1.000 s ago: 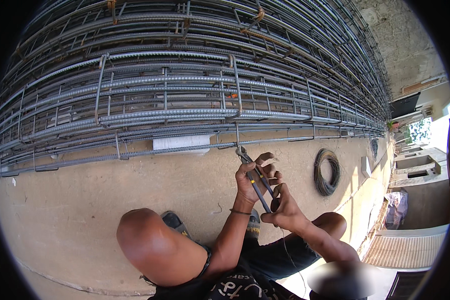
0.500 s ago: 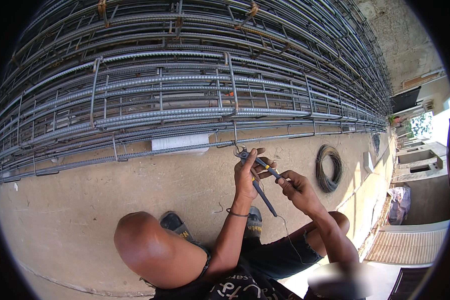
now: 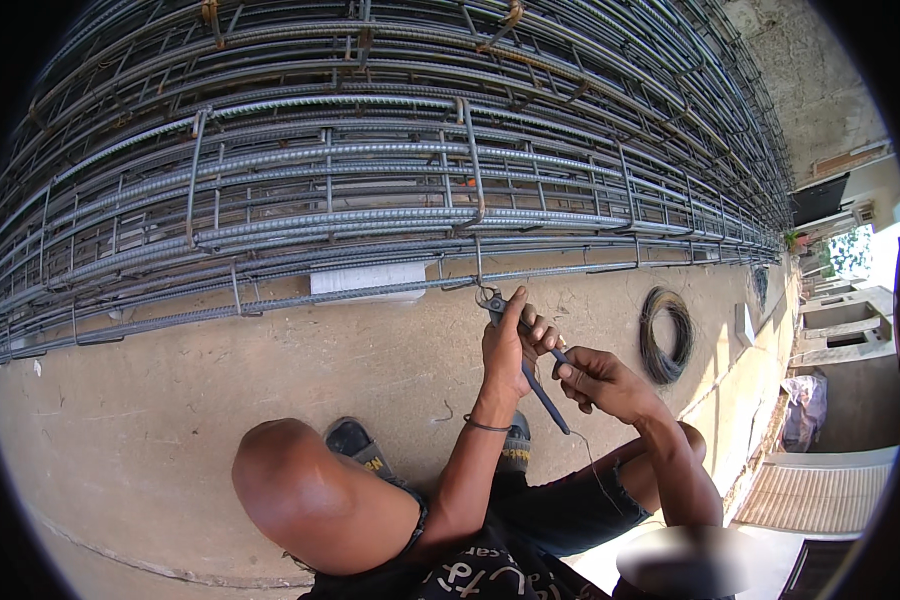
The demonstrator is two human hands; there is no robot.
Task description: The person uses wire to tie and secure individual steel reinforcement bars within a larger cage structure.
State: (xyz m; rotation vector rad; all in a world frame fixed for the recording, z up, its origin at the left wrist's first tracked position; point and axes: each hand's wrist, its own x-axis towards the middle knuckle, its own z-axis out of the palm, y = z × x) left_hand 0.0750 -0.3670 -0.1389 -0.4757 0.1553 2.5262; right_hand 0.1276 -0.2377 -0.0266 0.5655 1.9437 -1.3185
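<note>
The handles (image 3: 544,402) of the pincers (image 3: 494,304), nearly together a second earlier, had swung wide apart, and the jaws had parted with them. The right hand (image 3: 605,382) had moved from the handle ends to grip just one, baring the tip of the other beside a thin wire (image 3: 596,470). The left hand (image 3: 513,342), its fingers loosely spread before, had curled them in.
</note>
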